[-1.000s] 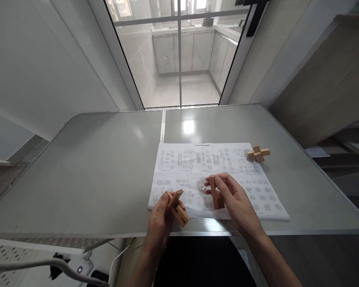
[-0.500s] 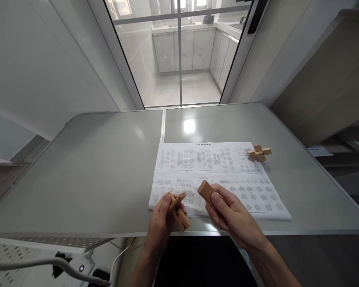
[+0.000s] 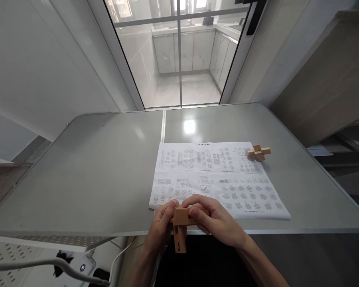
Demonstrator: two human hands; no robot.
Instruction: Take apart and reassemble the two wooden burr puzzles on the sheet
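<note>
My left hand (image 3: 160,228) and my right hand (image 3: 214,220) meet at the table's near edge, both closed around wooden puzzle pieces (image 3: 180,228) pressed together between them. One notched block hangs down below the fingers; another lies crosswise under my right fingers. A small assembled wooden cross (image 3: 259,152) rests at the far right corner of a printed instruction sheet (image 3: 221,179) on the grey table (image 3: 92,171).
A glass door stands beyond the table's far edge. A wooden cabinet (image 3: 323,75) is at the right, with papers on a lower shelf. A white cable and a perforated white panel (image 3: 32,255) lie below the table at the left.
My right hand lifted its block off the sheet and carried it left and nearer. It now meets the pieces in my left hand at the table's edge.
</note>
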